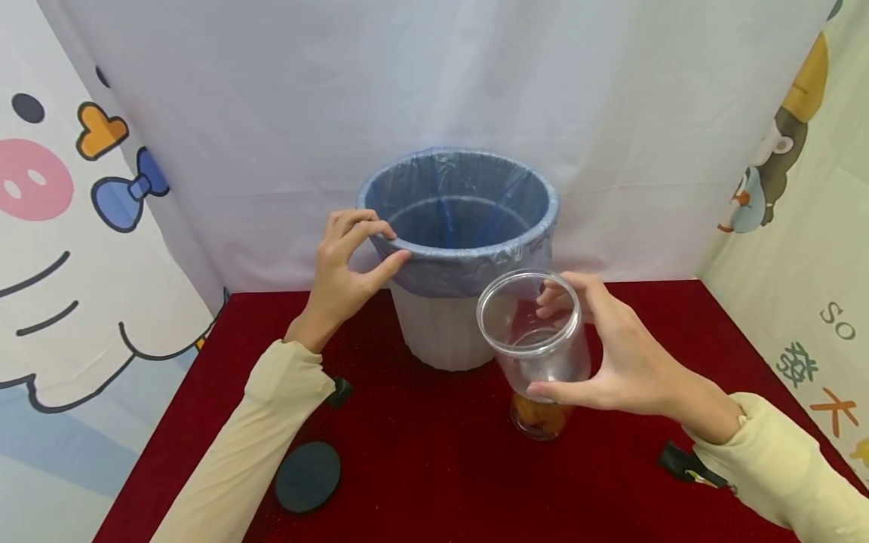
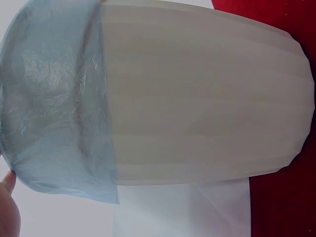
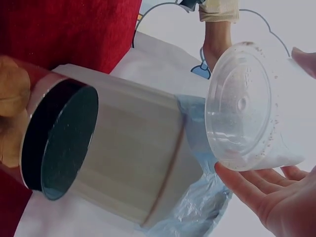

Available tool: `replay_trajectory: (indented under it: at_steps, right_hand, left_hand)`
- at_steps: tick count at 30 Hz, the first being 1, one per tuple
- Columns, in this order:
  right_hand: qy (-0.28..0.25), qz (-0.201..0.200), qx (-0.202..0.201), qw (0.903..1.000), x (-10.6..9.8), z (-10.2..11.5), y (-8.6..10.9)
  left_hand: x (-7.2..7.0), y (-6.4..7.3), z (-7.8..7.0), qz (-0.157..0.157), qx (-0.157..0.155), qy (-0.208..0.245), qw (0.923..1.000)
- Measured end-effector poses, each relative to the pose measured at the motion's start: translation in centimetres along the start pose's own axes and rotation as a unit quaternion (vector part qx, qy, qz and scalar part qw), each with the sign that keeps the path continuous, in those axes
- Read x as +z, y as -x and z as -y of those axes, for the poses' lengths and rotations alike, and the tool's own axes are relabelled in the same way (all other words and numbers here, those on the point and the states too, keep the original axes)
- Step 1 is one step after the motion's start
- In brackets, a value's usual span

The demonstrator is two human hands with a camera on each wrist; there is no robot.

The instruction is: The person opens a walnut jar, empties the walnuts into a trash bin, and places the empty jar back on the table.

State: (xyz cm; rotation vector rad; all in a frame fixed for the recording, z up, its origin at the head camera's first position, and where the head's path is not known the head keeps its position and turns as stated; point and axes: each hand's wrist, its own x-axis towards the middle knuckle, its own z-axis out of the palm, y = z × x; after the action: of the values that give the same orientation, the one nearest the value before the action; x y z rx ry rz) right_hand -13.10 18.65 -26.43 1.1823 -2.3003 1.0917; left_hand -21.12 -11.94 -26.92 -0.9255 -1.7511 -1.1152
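My left hand (image 1: 349, 260) pinches the left rim of a white trash bin (image 1: 441, 332), with fingers over the edge and thumb outside. A blue plastic liner (image 1: 468, 268) folds over that rim; no contents show inside. My right hand (image 1: 624, 358) grips a clear plastic jar (image 1: 546, 362), tilted and without a lid, in front of the bin's right side. Small brown specks dot its base (image 3: 242, 103) in the right wrist view. Below it on the table stands a second clear jar (image 1: 539, 418) with brown pieces inside; its dark lid (image 3: 71, 140) appears in the right wrist view.
A round dark lid (image 1: 308, 477) lies on the red cloth (image 1: 421, 467) near the left forearm. White curtain (image 1: 271, 151) hangs right behind the bin, and printed cartoon sheets (image 1: 81, 286) flank the table. Dark straps or devices sit at both wrists.
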Motion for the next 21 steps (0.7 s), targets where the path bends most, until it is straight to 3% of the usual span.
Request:
replay_trajectory:
  at_steps: [21]
  right_hand:
    - [-0.067, 0.013, -0.004, 0.9976, 2.1, 0.5, 0.9]
  left_hand:
    - [0.0, 0.1, 0.3, 0.003, -0.006, -0.007, 1.0000]
